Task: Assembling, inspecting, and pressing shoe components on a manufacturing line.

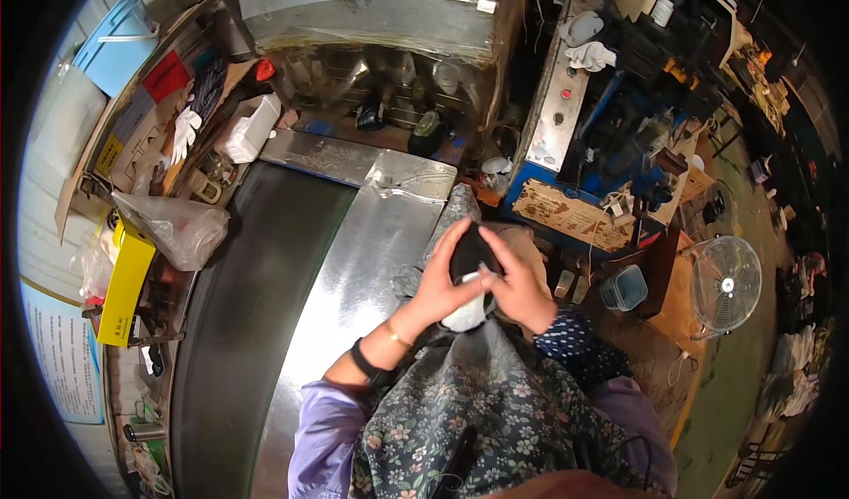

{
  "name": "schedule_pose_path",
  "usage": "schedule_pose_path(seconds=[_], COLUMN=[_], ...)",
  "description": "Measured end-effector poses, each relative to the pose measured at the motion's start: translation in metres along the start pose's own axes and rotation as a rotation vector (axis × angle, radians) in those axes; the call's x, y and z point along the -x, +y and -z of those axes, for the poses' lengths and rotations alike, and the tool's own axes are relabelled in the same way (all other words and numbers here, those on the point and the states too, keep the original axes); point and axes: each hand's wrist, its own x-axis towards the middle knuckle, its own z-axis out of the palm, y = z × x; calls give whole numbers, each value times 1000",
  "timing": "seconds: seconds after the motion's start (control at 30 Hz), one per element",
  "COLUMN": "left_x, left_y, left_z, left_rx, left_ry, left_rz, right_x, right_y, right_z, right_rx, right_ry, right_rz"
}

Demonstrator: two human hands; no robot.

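Observation:
Close to my body I hold a black shoe [471, 250] with a rounded dark end pointing away from me and a white part [464, 312] at the near end. My left hand [439, 280] wraps the shoe's left side, its thumb reaching over the white part. Along the right side, my right hand [522, 289] is closed on the same shoe, with its thumb near the left thumb. Both palms hide much of the shoe's sides. On the metal tabletop [340, 296] beyond my left hand lies a metal two-handled hand tool [398, 186].
A dark conveyor belt [256, 269] runs along the left toward a machine opening, where dark shoe-like items [428, 132] sit. A yellow box [126, 282] and clear plastic bag [181, 229] stand left. At right are a control panel [559, 101], blue bin [624, 287] and fan [725, 283].

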Motion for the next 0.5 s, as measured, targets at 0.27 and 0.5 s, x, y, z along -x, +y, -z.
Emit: schedule_pose_path(seconds=[0.27, 0.5], left_x=[-32, -54], left_y=[-32, -31], left_z=[7, -7], left_rx=[209, 775], left_ry=[-140, 28], left_rz=[32, 437], right_x=[-20, -15], right_y=[37, 14], right_z=[17, 14], right_rx=[279, 280], right_ry=[146, 90], right_rz=[228, 240])
